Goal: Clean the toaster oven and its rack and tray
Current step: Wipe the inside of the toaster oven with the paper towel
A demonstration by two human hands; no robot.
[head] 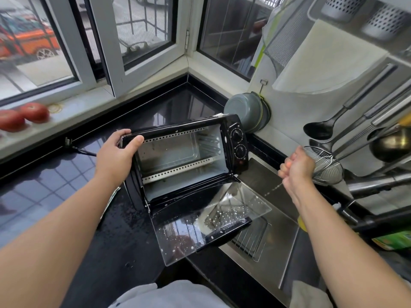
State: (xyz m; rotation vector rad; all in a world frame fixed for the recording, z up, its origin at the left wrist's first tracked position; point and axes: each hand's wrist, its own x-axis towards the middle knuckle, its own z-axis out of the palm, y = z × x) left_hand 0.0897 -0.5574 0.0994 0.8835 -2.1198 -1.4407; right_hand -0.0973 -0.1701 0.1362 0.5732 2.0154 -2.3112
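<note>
The black toaster oven point(239, 141) stands tilted at the edge of the black counter, leaning toward the sink point(287, 243). Its cavity is empty. Its glass door point(184, 232) hangs open over the sink's edge, speckled with white droplets. My left hand point(117, 150) grips the oven's top left corner. My right hand point(297, 167) hovers above the sink to the right of the oven, fingers curled, with nothing visible in it. A few droplets hang in the air just below it. The wire rack point(249, 245) lies in the sink, partly hidden under the door.
Ladles and a wire strainer point(327, 167) hang on the right wall just behind my right hand. A grey pan point(244, 112) leans behind the oven. The oven's plug and cord point(73, 146) lie on the wet counter. Two apples point(24, 116) sit on the windowsill.
</note>
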